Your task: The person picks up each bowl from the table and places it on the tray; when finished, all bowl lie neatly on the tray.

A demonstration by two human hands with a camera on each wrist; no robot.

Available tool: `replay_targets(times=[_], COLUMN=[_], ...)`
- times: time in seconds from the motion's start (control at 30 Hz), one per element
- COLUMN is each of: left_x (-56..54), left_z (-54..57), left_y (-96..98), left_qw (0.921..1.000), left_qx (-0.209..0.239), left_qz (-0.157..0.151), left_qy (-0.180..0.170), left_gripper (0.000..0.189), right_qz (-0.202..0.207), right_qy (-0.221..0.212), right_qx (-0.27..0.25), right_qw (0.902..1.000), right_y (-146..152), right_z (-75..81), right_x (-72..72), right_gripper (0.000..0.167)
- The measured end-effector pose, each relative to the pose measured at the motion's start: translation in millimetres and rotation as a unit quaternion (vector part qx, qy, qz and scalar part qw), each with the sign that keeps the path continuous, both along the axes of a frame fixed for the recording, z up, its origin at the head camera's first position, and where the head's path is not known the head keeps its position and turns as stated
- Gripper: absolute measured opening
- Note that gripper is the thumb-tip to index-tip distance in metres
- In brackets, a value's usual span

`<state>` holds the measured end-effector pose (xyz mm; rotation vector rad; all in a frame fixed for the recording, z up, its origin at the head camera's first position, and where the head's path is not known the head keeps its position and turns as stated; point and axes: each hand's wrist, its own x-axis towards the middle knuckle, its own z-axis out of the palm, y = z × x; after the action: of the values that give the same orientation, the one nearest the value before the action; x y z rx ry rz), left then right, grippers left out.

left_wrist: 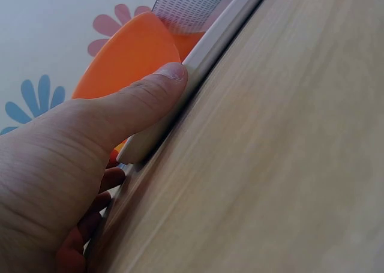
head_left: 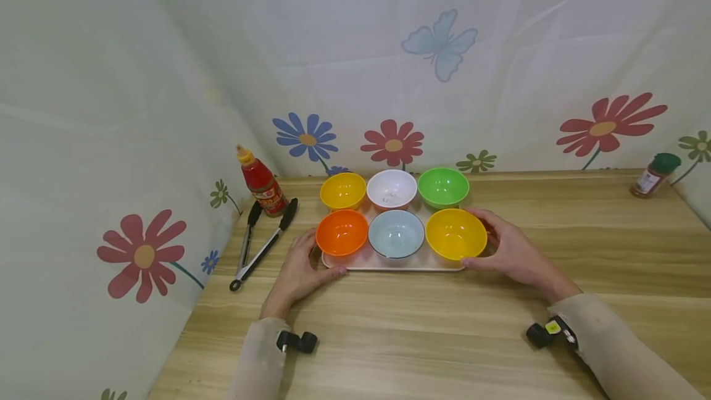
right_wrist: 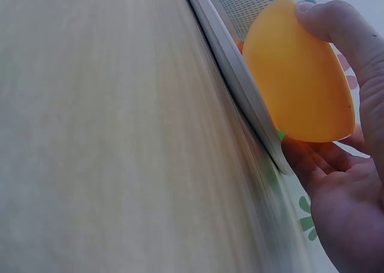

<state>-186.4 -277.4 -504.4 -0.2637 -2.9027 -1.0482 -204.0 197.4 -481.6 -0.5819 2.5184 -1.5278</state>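
Six bowls stand in two rows on a pale tray [head_left: 389, 268]. The front row holds an orange bowl [head_left: 341, 233], a light blue bowl [head_left: 396, 234] and a front yellow bowl [head_left: 456, 234]; behind are another yellow bowl [head_left: 343, 191], a white bowl [head_left: 392, 190] and a green bowl [head_left: 443, 187]. My left hand [head_left: 300, 270] grips the tray's left end, thumb along its front edge beside the orange bowl. With thumb at the rim and fingers round the far side, my right hand [head_left: 511, 249] holds the front yellow bowl, seen tilted in the right wrist view.
Left of the tray, black-and-silver tongs [head_left: 261, 252] lie on the wooden table [head_left: 422, 332]. A red sauce bottle [head_left: 262, 184] stands behind them. At the far right back is a small green-capped jar [head_left: 655, 175]. A flower-patterned curtain [head_left: 355, 66] hangs along the table's back edge.
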Motion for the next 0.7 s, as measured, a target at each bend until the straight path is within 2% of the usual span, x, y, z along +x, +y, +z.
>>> replay_targets(times=[0.33,0.7], left_x=[-0.2,0.7], left_z=[0.5,-1.0], left_y=[0.6,0.5], left_qw=[1.0000,1.0000], left_qx=[0.003,0.006], left_qz=[0.002,0.005], left_qy=[-0.002,-0.001], left_gripper=[0.113,0.114], right_qz=[0.017,0.032], right_qy=[-0.012,-0.017], right_qx=[0.006,-0.037], right_qw=[0.9998,0.9986], right_y=[-0.8,3.1], right_z=[-3.4,-7.1], right_x=[-1.5,-2.3], right_gripper=[0.112,0.113])
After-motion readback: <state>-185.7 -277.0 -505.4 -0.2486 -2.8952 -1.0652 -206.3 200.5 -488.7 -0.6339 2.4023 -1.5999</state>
